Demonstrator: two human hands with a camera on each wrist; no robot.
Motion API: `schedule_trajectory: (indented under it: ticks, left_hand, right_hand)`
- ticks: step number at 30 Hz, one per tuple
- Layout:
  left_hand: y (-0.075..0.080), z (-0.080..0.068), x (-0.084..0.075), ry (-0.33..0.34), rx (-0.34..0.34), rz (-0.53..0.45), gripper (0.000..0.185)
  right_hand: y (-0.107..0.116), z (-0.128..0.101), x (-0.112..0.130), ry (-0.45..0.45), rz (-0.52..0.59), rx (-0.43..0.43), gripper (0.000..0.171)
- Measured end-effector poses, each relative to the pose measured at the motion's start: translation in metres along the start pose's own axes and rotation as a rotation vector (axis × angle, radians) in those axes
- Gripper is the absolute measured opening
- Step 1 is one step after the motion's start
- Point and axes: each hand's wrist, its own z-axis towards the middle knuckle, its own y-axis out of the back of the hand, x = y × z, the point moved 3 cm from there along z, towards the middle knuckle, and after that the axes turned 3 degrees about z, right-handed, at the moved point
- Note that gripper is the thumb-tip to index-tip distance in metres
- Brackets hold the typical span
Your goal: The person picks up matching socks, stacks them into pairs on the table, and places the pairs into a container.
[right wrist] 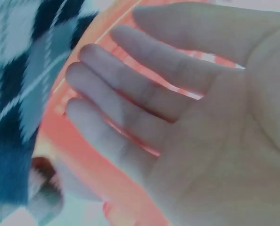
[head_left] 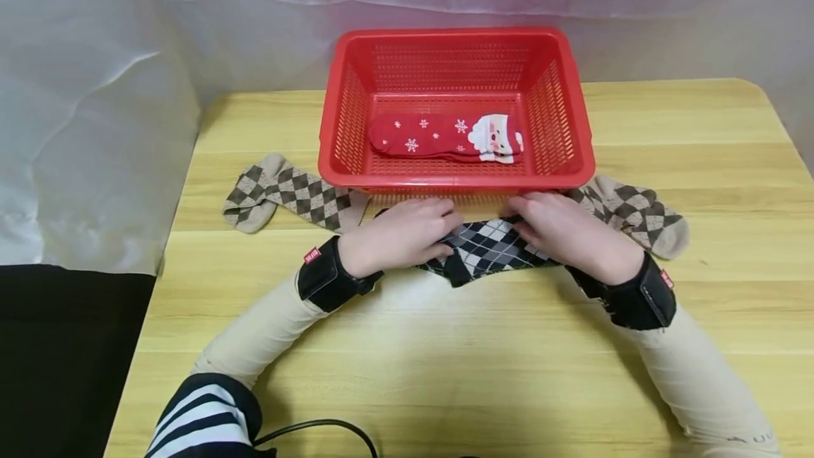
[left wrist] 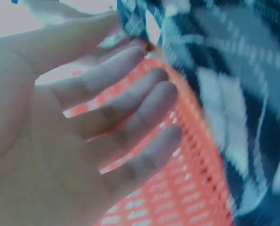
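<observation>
a black argyle sock (head_left: pixel 486 249) is laid flat on the wooden table (head_left: pixel 699 161), just in front of the red basket (head_left: pixel 458 182), near the middle of the table. its 2 ends are covered by the hands, so its full length cannot be made out. the left hand (head_left: pixel 397 235) is rested on the sock's left end, fingers fairly straight; in the left wrist view the fingers (left wrist: pixel 130 108) are seen extended, with the thumb against the blurred sock edge, and a true pinch cannot be confirmed. the right hand (head_left: pixel 569 235) is laid on the right end, fingers straight in the right wrist view, nothing curled round. both wrist views are blurred and washed out.

a santa sock (head_left: pixel 448 138) is seen inside the basket, against its front wall. 2 brown argyle socks are partly tucked under the basket: 1 (head_left: pixel 286 193) toward the table's left edge, 1 (head_left: pixel 636 214) toward the right edge. a black cable (head_left: pixel 318 430) is cut off at the front edge.
</observation>
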Motion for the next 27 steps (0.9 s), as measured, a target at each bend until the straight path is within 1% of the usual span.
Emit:
schedule_trajectory:
  ticks: [2, 4, 5, 9, 12, 17, 20, 23, 27]
  left_hand:
    - [-0.004, 0.003, -0.003, -0.012, -0.006, -0.03, 0.025]
    - [-0.01, 0.005, -0.003, -0.009, -0.001, -0.038, 0.026]
    - [-0.013, 0.006, -0.003, -0.006, 0.005, -0.043, 0.027]
    - [-0.021, 0.009, -0.002, 0.017, 0.03, -0.032, 0.033]
    - [-0.025, 0.01, 0.0, 0.048, 0.047, -0.031, 0.036]
    - [-0.026, 0.011, 0.001, 0.093, 0.081, -0.031, 0.039]
    - [-0.026, 0.011, 0.003, 0.115, 0.101, -0.009, 0.042]
    - [-0.025, 0.009, 0.005, 0.155, 0.126, 0.018, 0.048]
    - [-0.023, 0.006, 0.007, 0.211, 0.149, 0.035, 0.055]
  right_hand:
    - [-0.003, 0.001, 0.008, 0.038, -0.001, -0.023, 0.013]
    - [-0.008, 0.001, 0.014, 0.06, 0.011, -0.022, 0.009]
    - [-0.011, 0.002, 0.017, 0.064, 0.017, -0.011, 0.009]
    - [-0.024, 0.003, 0.025, 0.065, 0.038, 0.067, 0.021]
    - [-0.031, 0.005, 0.027, 0.048, 0.027, 0.111, 0.027]
    - [-0.036, 0.006, 0.025, 0.022, -0.001, 0.136, 0.031]
    - [-0.036, 0.006, 0.024, 0.008, -0.001, 0.148, 0.032]
    - [-0.034, 0.005, 0.021, -0.016, -0.003, 0.166, 0.032]
    - [-0.027, 0.003, 0.012, -0.079, 0.009, 0.186, 0.032]
